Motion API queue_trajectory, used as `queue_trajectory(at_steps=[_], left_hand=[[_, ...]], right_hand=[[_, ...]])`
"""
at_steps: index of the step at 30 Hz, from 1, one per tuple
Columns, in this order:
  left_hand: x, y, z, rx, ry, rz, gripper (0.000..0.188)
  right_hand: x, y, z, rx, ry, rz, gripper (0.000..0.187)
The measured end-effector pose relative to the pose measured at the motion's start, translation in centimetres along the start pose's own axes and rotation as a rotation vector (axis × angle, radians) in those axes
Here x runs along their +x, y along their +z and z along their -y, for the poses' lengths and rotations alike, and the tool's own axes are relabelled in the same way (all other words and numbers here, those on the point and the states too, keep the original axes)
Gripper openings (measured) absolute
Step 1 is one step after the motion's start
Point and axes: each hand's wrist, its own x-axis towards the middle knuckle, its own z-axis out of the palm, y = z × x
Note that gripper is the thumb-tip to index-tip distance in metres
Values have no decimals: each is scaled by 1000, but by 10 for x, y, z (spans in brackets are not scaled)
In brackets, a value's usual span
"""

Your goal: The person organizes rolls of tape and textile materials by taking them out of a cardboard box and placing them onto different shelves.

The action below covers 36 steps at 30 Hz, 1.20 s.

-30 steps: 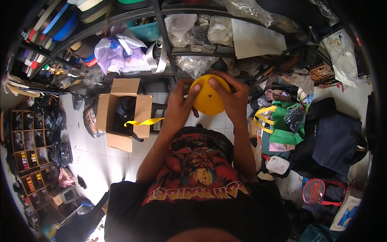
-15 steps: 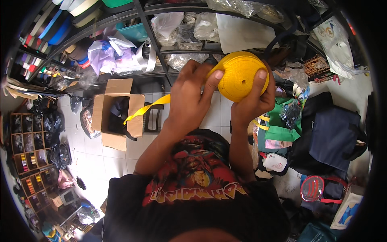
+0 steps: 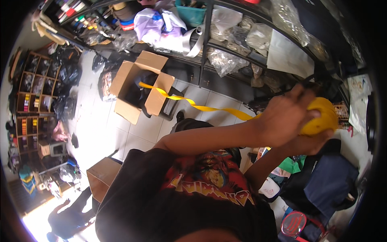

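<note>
A roll of yellow webbing strap [image 3: 322, 115] is at the right of the view, held up between my two hands. My right hand [image 3: 316, 142] grips it from below, fingers closed around its lower side. Over its left edge lies my left hand [image 3: 280, 121], closed on the strap where it meets the roll; motion blurs the fingers. The strap's loose length [image 3: 197, 107] runs twisted from my left hand leftward to an open cardboard box [image 3: 125, 76]. Its end hangs over the box, where dark material lies inside.
Black shelving [image 3: 204, 40] with plastic bags and fabric lines the far side. A dark navy bag [image 3: 332, 179] and a green bag [image 3: 293, 164] lie at the right. Another cardboard box [image 3: 104, 175] stands at lower left, near a person [image 3: 70, 215] in bright light. A compartment rack [image 3: 34, 88] stands at far left.
My view has turned right, and both hands with the roll have shifted to the right. The loose strap between the box and my left hand shows much longer and stretched out.
</note>
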Motion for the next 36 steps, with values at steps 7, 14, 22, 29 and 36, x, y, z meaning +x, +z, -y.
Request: queue_trajectory(at_steps=[7,14,22,29,36], left_hand=[[-19,-26,55,-204,-249,-3,33],[-29,-42,64,-313,-373,-87,36],[-37,-59,68,-171,-365,-262,43],[-41,-75,77,47,-240,-51,42],[-38,-81,77,-165,-489,-11,47]], right_hand=[[22,-23,-26,-475,70,643,46],[4,-4,-50,-415,84,551,37],[-45,24,-74,-253,99,371,35],[4,0,-71,-444,307,989,30],[-51,33,-88,-263,131,224,32]])
